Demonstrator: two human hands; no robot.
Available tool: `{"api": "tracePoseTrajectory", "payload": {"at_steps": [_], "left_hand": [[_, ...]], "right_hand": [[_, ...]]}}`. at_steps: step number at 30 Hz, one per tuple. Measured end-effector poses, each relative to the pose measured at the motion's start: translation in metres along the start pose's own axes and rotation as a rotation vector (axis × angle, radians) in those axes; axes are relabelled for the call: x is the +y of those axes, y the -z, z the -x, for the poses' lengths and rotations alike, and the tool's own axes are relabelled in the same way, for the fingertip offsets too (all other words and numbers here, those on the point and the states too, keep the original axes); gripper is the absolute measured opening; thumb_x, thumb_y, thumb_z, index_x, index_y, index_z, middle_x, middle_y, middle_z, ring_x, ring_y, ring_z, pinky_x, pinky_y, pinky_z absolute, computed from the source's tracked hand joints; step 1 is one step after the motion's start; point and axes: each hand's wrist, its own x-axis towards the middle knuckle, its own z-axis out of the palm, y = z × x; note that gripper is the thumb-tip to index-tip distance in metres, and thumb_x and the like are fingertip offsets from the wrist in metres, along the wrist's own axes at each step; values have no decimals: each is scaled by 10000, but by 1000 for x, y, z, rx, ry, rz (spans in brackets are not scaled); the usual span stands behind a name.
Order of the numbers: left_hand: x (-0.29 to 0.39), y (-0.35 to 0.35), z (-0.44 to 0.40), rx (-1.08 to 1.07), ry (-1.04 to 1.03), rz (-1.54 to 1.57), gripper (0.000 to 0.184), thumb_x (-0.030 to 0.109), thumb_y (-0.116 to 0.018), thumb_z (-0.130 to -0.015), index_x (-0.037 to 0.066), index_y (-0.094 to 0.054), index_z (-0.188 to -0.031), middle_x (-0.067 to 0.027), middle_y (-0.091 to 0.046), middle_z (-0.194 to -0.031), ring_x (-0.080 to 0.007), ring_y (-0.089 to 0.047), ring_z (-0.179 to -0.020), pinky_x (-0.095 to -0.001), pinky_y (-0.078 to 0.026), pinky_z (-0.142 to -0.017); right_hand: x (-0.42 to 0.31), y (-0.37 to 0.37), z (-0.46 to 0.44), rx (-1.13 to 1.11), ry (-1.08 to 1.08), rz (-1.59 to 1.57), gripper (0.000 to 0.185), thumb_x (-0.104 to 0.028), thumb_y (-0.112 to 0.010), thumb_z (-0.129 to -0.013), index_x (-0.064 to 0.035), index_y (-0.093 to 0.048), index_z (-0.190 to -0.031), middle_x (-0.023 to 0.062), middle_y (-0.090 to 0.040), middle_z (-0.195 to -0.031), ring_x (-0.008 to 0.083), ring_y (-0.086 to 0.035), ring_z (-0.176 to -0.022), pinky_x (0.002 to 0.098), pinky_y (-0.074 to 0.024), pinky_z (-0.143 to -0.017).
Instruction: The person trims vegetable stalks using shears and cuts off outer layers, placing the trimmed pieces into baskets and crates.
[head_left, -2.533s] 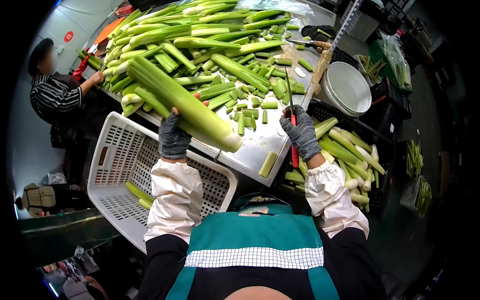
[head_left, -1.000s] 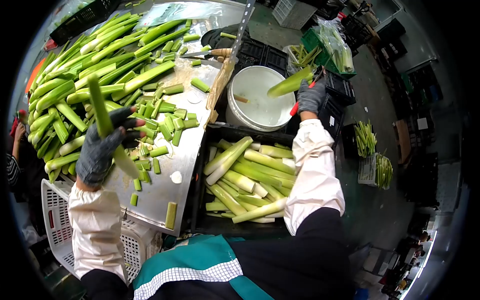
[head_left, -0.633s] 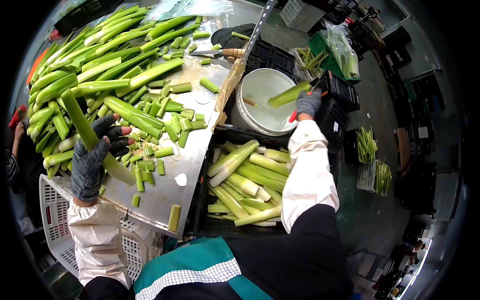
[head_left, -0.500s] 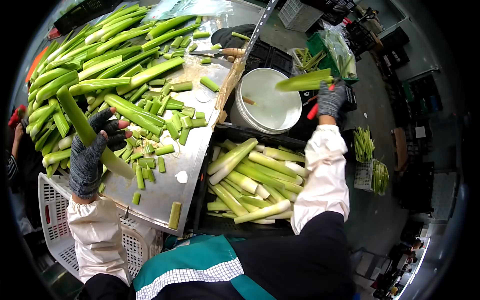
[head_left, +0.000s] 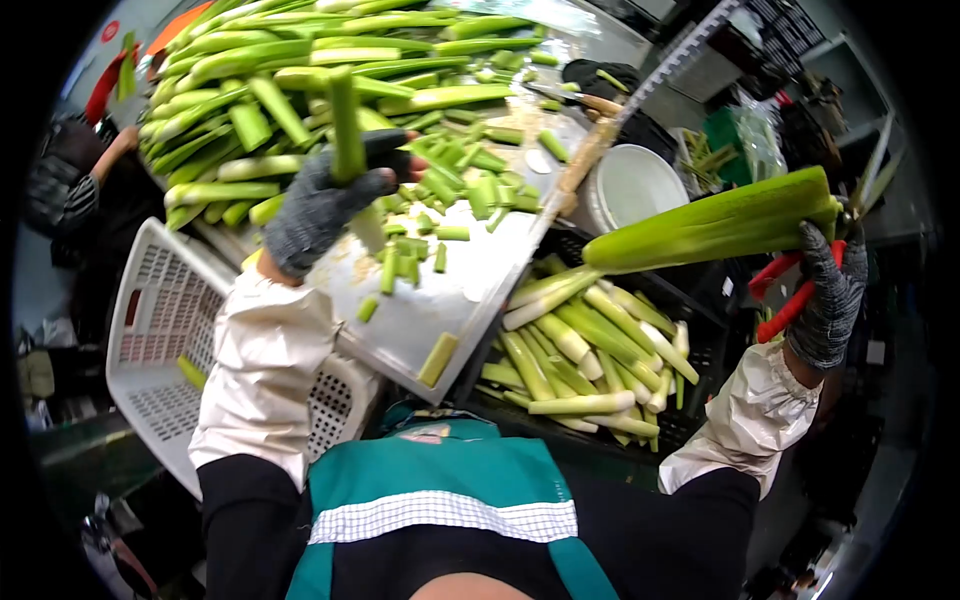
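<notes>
My left hand (head_left: 310, 215), in a dark grey glove with bare fingertips, is closed around a thick green stalk (head_left: 346, 125) with a paler lower end, held over the metal table. My right hand (head_left: 832, 300), gloved too, is out at the right. It grips red-handled scissors (head_left: 795, 305), their blades pointing up, together with a broad green stalk (head_left: 710, 225) that stretches leftward. Below that stalk, several white-ended stalks (head_left: 590, 350) lie in a black crate (head_left: 708, 350). Short cut pieces (head_left: 440, 185) are scattered beside my left hand, before a large pile of long stalks (head_left: 250, 60).
The metal table (head_left: 400, 335) has a raised edge facing a white bucket (head_left: 635, 185). A wooden-handled knife (head_left: 600, 104) lies at its far corner. At left stands a white perforated basket (head_left: 165, 320); another person (head_left: 70, 170) is beyond it.
The view has turned, shifting the table rightward in the picture. My right hand has come nearer, away from the bucket, with scissors and stalk. The stalk in my left hand now stands more upright.
</notes>
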Motion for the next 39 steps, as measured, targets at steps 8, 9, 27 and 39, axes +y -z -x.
{"api": "tracePoseTrajectory", "payload": {"at_steps": [8, 9, 27, 39], "left_hand": [[-10, 30, 49, 65, 31, -42, 380, 128, -522, -815, -7, -428, -1158, -135, -544, -1058, -207, -489, -1037, -296, -361, -895], [-14, 35, 57, 100, 29, -31, 398, 137, -530, -813, 0, -423, -1170, -121, -550, -1047, -189, -493, -1028, -290, -371, -881], [-96, 65, 111, 290, 43, -67, 441, 110, -601, -763, 38, -433, -1165, -60, -531, -1060, -141, -494, -946, -280, -404, -835], [-94, 68, 104, 298, 57, -111, 314, 149, -635, -738, 25, -537, -1008, -52, -587, -894, -128, -526, -806, -272, -435, -747]], "right_hand": [[-23, -175, 40, -446, 220, -158, 384, -62, -622, -677, -39, -481, -1034, 32, -535, -857, 122, -521, -784, 247, -437, -721], [-24, -195, 43, -486, 260, -93, 372, -69, -622, -680, -38, -484, -1024, 30, -533, -836, 119, -515, -766, 245, -436, -706], [-3, -316, 64, -734, 495, -55, 420, -86, -660, -648, 27, -475, -1009, 134, -568, -866, 194, -539, -795, 295, -426, -750], [26, -266, 71, -594, 369, 121, 359, -31, -522, -676, -41, -466, -1031, 142, -549, -893, 254, -547, -802, 323, -431, -729]]}}
